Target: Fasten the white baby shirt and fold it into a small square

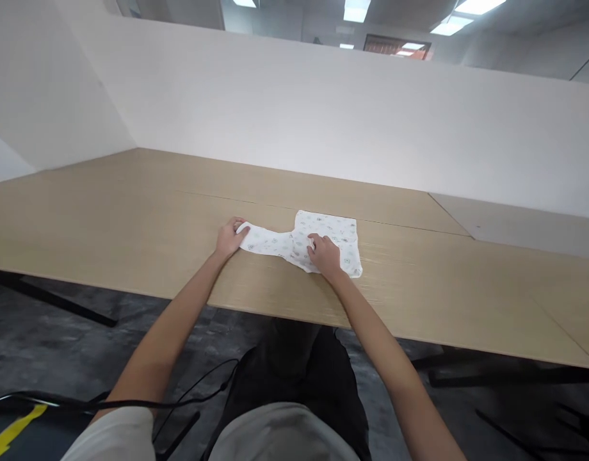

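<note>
White partitions back the wooden bench (pixel 131 218); left hand (pixel 230 238) pinches the cloth's (pixel 333 234) end, right hand (pixel 326 255) presses flat on it.

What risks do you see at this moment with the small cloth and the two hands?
1. The left hand pinches only the tip of the printed cloth, so that end may slip free.
2. The right hand presses the middle; pulling may bunch the cloth.
3. It lies near the table edge and might slide off.

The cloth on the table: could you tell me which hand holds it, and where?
The left hand grips the cloth at its left end; the right hand presses its middle.
</note>
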Available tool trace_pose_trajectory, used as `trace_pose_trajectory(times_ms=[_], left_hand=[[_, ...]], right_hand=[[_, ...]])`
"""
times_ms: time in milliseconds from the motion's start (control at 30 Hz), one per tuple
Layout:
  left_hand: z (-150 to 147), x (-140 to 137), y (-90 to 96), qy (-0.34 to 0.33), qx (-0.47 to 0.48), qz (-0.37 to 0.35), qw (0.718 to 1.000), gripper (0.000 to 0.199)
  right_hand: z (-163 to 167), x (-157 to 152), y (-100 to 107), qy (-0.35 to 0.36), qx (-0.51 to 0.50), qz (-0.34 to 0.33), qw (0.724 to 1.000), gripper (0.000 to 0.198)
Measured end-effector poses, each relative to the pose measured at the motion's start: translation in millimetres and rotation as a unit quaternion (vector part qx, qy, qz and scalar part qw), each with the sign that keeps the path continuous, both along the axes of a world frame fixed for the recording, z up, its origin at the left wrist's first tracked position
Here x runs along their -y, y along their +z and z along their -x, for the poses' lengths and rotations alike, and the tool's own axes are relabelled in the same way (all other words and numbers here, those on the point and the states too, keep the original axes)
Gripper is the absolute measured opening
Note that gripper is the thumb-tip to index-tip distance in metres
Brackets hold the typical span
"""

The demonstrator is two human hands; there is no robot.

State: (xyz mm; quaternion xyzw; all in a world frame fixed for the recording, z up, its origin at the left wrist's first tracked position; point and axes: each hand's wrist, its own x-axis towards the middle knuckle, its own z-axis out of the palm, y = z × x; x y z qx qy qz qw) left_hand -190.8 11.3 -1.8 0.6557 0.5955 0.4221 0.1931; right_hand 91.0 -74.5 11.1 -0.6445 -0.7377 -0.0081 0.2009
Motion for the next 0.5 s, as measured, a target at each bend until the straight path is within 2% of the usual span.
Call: trace_pose_trajectory(times_ms=[200, 267, 333, 400, 500], left_hand=[[2, -4, -4.6, 0.003, 0.002, 0.001, 1.0, 0.041], [4, -6, -6.5, 0.005, 0.008, 0.006, 1.0, 0.042], [4, -5, -6.4, 0.006, 0.025, 0.016, 1.0, 0.043], [-1, -3, -3.4, 0.007, 0.074, 0.031, 0.997, 0.044], [-21, 0, 7.4, 0.006, 0.196, 0.052, 0.979, 0.046]], right_hand=[[4, 2, -2, 0.077, -0.042, 0.005, 0.996, 0.029], [4, 2, 0, 0.101, -0.088, 0.019, 0.991, 0.026], [3, 0, 2, 0.099, -0.179, 0.023, 0.979, 0.025], [-2, -4, 5, 0.081, -0.306, 0.002, 0.949, 0.025], [-16, -14, 9, 0.036, -0.482, -0.056, 0.874, 0.032]])
